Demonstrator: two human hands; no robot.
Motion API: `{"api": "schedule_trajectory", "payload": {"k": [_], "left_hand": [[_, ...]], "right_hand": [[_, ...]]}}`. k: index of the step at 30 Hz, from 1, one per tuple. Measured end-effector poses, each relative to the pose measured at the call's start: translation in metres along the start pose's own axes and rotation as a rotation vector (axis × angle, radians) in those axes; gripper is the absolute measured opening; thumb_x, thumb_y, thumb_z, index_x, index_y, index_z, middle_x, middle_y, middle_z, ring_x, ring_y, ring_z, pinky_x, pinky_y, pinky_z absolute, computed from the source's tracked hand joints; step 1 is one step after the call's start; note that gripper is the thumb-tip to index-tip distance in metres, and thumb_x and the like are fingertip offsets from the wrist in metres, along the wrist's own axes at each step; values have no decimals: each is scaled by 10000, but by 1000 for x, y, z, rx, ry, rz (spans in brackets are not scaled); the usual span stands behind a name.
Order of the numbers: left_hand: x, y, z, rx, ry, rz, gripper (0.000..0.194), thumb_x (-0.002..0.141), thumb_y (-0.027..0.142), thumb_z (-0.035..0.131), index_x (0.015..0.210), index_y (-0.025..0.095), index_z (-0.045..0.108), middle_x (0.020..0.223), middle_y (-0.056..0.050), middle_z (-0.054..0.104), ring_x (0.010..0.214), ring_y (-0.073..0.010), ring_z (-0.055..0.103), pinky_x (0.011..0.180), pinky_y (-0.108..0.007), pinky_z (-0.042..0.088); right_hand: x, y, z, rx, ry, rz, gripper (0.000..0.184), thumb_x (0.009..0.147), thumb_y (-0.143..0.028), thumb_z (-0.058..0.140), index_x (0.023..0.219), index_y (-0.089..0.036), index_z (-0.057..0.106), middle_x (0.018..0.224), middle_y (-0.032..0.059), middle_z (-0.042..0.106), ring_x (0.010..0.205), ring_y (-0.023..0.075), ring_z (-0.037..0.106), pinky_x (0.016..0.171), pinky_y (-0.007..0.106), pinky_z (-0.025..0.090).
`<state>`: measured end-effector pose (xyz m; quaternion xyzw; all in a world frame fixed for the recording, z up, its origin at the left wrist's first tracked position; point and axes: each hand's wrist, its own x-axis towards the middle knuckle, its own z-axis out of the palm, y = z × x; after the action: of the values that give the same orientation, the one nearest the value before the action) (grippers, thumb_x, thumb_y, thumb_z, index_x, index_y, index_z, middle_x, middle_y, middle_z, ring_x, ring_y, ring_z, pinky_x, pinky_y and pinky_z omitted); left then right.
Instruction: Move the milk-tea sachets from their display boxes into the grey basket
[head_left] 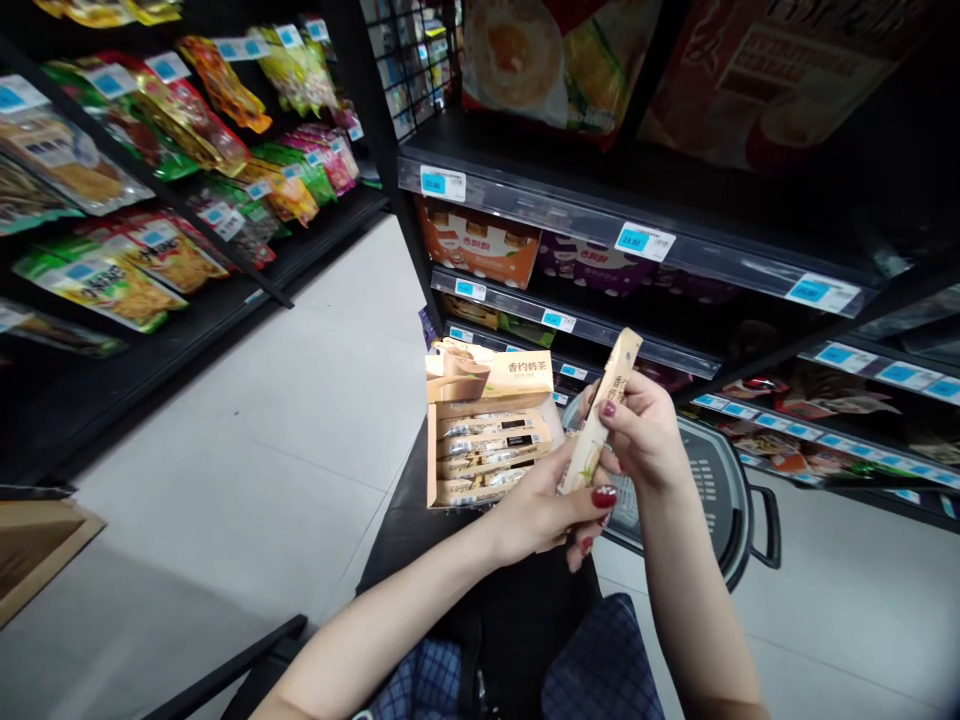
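Both of my hands hold a long, narrow cream-coloured milk tea packet (611, 385), tilted with its upper end to the right. My left hand (544, 500) is closed around its lower part, thumb on the front face. My right hand (641, 425) pinches the upper part from the right, thumb on its printed side. Left of the packet, an opened milk tea box (433, 455) rests on my lap, its printed lid raised at the back. Several stick sachets (487, 443) lie in a row inside it. My left hand hides the box's lower right corner.
A grey basket with a black handle (769, 528) stands behind my right arm. Shelves with price tags (645, 241) and drink cartons (480, 245) rise ahead. Bagged snacks (105, 285) fill a left rack. A cardboard box (71, 535) and black bar (225, 670) are at lower left.
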<state>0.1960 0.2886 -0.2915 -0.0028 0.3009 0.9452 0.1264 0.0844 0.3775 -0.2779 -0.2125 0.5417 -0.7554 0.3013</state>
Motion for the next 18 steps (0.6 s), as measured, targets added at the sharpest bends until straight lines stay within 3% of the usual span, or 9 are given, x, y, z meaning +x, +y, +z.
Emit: {"api": "schedule_trajectory", "payload": {"k": [2,4,8,10,12,14,16,18], "left_hand": [[-1,1,1,19,27,-20,315,798,347,661,962,143,486,625,40,492,405,-41,447,337,-128,412],[-1,1,0,-15,-20,-25,284,845,364,593,973,126,506,620,22,509,390,-43,434,336,-139,405],[-1,-3,-2,-71,-118,24,329,877,413,522,998,108,519,632,2,530,373,-52,418,332,-168,395],[-1,-2,-1,13,-123,45,380,881,482,484,966,113,516,633,2,516,420,-82,471,395,-213,443],[-3,6,1,318,-68,89,426,902,530,407,940,122,527,709,-33,550,607,-145,576,598,-302,520],[-6,19,-1,812,57,135,420,933,495,342,989,134,548,901,-84,597,876,-206,588,836,-378,478],[-10,35,-10,1340,227,91,358,947,403,338,1060,142,554,1070,-108,582,1021,-245,537,916,-421,421],[-12,49,-26,1780,374,-56,305,939,304,354,1056,123,570,1076,-128,573,1022,-278,530,882,-443,429]], "right_hand": [[-1,-4,4,-11,31,13,244,673,-318,764,832,-182,637,637,-3,609,381,72,459,253,167,283],[-4,-8,6,-17,37,11,223,700,-311,747,853,-190,638,586,-25,575,337,51,404,240,159,246],[-11,-11,9,-91,-32,4,189,753,-335,703,831,-174,643,604,-21,572,311,10,316,247,150,210],[-15,-11,8,-148,-59,13,171,767,-327,692,809,-169,642,599,-26,559,311,1,291,257,148,203],[-19,-11,4,-197,-2,-24,166,759,-324,701,776,-170,641,603,-23,557,352,20,362,297,156,288],[-22,-11,-9,-192,137,-90,195,738,-358,717,773,-182,639,647,-9,578,462,67,490,406,192,430],[-23,-6,-31,-147,292,-124,239,728,-409,714,789,-197,622,695,-2,587,570,106,562,530,245,511],[-23,7,-63,-128,429,-96,271,738,-449,687,793,-204,586,680,-15,558,563,110,558,557,268,521]]}}
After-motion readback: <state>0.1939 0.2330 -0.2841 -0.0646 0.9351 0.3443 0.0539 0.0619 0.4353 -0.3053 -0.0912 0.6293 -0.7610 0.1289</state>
